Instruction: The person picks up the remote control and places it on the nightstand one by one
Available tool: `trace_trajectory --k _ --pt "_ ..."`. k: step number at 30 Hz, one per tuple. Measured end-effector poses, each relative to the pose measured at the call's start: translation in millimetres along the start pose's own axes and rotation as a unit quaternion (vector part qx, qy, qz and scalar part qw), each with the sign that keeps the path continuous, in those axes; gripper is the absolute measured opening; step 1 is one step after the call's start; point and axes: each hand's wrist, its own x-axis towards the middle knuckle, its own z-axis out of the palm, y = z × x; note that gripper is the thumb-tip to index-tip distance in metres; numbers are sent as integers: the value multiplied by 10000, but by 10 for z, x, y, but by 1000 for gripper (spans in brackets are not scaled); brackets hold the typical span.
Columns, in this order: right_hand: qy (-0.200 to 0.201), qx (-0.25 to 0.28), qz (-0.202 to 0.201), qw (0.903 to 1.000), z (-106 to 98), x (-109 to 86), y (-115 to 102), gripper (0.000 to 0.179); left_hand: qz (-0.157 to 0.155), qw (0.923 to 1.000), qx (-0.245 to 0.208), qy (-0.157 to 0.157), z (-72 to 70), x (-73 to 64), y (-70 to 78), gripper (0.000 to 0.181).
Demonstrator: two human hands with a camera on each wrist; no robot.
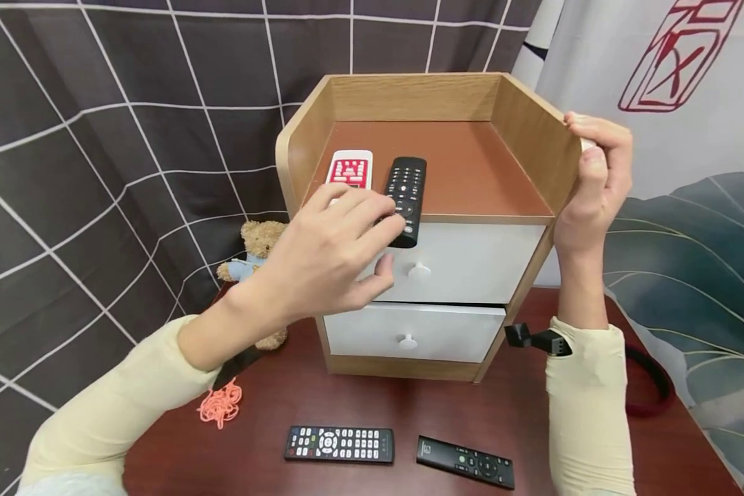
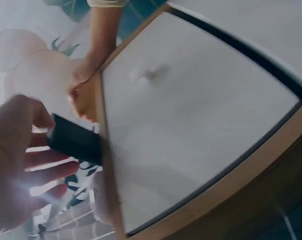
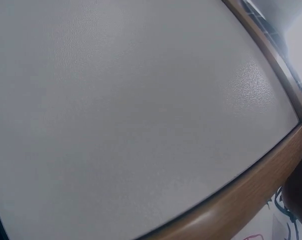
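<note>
A small wooden cabinet (image 1: 409, 366) with white drawer fronts has a brown open top shelf (image 1: 452, 165). On that shelf lie a white remote control with a red button face (image 1: 350, 169) and a black remote control (image 1: 407, 189), its near end jutting past the front edge. My left hand (image 1: 341, 251) is over the front of the shelf, fingers loosely bent beside the black remote and thumb apart below it. The left wrist view shows the fingers spread near the remote's end (image 2: 75, 140). My right hand (image 1: 598, 179) grips the front edge of the cabinet's right side panel (image 1: 527, 131).
On the dark red table (image 1: 347, 399) lie a black remote with white buttons (image 1: 339, 444) and a slim black remote (image 1: 465, 462). A teddy bear (image 1: 262, 238) and tangled orange string (image 1: 220, 404) are left of the cabinet. The lower drawer (image 1: 409, 331) stands slightly ajar.
</note>
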Motion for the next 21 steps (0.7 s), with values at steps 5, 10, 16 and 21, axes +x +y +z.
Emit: trace_trajectory --k 5,10,16,21 --pt "33 53 22 10000 10 4 -22 33 255 9997 -21 41 98 -50 -65 26" --pt "37 70 60 10000 22 -12 -19 33 -51 9993 261 -268 234 43 -102 27" --pt "105 141 66 9998 34 -3 -24 32 -455 9972 111 -588 327 62 -214 24" --pt "94 169 59 9998 55 -3 -28 32 -564 9970 -10 -537 336 36 -237 26"
